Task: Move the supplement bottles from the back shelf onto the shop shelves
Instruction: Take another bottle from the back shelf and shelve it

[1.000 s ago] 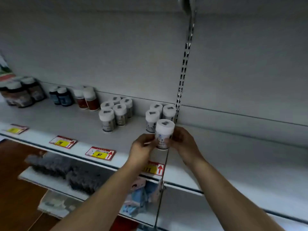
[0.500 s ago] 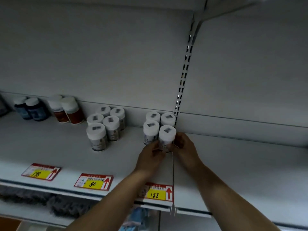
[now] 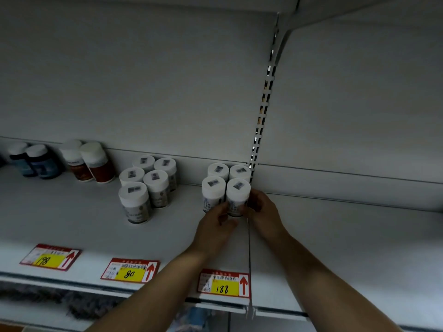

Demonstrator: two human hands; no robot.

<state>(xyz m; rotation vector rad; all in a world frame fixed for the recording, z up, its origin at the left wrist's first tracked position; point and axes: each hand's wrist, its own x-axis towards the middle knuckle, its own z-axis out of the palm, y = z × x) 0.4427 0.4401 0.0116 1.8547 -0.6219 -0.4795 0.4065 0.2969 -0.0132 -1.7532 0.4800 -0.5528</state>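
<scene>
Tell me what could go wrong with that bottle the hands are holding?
The left hand and right hand both grip the front bottle, packed tight against its neighbour bottle. Pulling the fingers out could bump and tip either one. It also stands close to the shelf seam, so it might sit unevenly.

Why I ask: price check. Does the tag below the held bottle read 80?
No, the price tag directly below the held bottle reads 188.

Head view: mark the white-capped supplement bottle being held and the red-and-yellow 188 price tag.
White-capped supplement bottle (image 3: pixel 238 188): head view, top of its cap.
Red-and-yellow 188 price tag (image 3: pixel 224 289): head view, yellow number patch.
</scene>
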